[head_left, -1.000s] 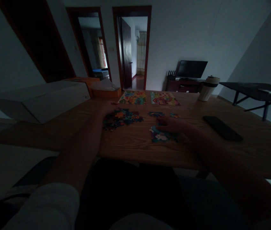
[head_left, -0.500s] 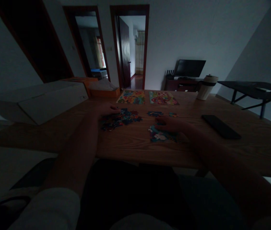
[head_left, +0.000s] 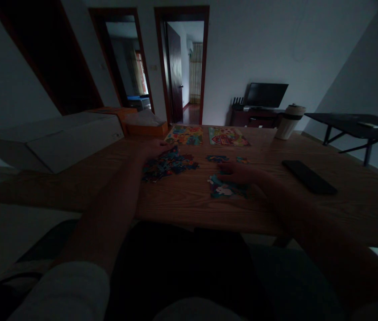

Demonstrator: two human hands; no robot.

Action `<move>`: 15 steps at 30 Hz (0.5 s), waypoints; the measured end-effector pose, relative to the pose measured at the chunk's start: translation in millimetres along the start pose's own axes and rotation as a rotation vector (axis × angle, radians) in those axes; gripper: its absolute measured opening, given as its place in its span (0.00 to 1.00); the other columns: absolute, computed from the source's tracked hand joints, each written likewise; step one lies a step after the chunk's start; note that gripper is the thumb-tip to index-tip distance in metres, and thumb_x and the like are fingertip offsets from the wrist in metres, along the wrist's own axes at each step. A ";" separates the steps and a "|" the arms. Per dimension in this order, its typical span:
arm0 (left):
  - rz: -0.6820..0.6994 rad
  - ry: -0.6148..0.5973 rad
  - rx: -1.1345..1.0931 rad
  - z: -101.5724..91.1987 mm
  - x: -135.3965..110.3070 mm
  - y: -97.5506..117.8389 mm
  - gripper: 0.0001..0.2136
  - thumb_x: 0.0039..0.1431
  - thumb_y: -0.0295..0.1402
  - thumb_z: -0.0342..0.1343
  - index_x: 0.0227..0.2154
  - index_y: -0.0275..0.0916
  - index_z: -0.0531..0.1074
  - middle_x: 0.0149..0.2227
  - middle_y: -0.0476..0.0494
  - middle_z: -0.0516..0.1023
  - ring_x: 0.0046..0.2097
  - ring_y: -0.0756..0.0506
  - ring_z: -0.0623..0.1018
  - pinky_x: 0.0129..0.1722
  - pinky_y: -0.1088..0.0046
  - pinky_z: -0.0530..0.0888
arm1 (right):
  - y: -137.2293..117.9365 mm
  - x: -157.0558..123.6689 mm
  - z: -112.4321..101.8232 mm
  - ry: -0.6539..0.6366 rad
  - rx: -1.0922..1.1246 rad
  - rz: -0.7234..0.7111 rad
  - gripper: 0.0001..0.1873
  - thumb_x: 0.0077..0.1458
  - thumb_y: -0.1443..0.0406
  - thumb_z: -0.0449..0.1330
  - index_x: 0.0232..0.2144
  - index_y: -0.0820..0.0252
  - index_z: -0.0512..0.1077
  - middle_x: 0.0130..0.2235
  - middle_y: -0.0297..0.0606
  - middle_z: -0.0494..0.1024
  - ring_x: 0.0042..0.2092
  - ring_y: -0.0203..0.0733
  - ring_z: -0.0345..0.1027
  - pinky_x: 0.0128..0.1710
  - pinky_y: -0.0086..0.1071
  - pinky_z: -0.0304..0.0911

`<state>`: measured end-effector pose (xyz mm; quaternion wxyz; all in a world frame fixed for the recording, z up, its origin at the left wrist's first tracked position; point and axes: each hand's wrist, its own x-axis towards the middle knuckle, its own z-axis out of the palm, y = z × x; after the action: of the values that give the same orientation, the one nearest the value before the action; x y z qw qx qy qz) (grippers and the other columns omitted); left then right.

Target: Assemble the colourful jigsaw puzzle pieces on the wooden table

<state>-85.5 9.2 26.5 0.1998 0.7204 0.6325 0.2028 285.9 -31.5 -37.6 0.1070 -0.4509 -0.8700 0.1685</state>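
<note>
A heap of loose jigsaw pieces (head_left: 165, 167), mostly dark blue with some red, lies on the wooden table. My left hand (head_left: 153, 148) reaches over its far left edge, fingers stretched out close to a blue piece (head_left: 174, 150). Dim light hides whether they touch it. To the right is a joined puzzle section (head_left: 224, 191) showing a white rabbit on teal. Over its far edge rests my right hand (head_left: 238, 172), thumb and fingers apart, with a bit of teal visible between them. Small groups of pieces (head_left: 218, 158) lie just beyond that hand.
Two colourful picture sheets (head_left: 229, 137) lie toward the table's far edge. A white box (head_left: 71, 140) and an orange tray (head_left: 147, 129) stand at left. A black phone-like slab (head_left: 308, 177) lies at right, with a pale tumbler (head_left: 289, 122) farther back.
My left hand has shifted slightly right and away from me along the heap, and a blue piece near its fingertips sits differently. My right hand has barely moved.
</note>
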 end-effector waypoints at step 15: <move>0.336 -0.367 0.185 82.3 34.9 95.4 0.18 0.66 0.46 0.52 0.41 0.39 0.81 0.35 0.43 0.83 0.32 0.45 0.77 0.32 0.71 0.69 | 53.0 3.2 -14.6 0.311 0.067 0.364 0.24 0.64 0.56 0.59 0.57 0.62 0.75 0.59 0.49 0.75 0.58 0.52 0.71 0.60 0.41 0.64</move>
<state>42.7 29.8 10.9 0.2079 0.8553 0.4729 0.0406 328.7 2.5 -44.8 0.2228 -0.6170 -0.7412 0.1424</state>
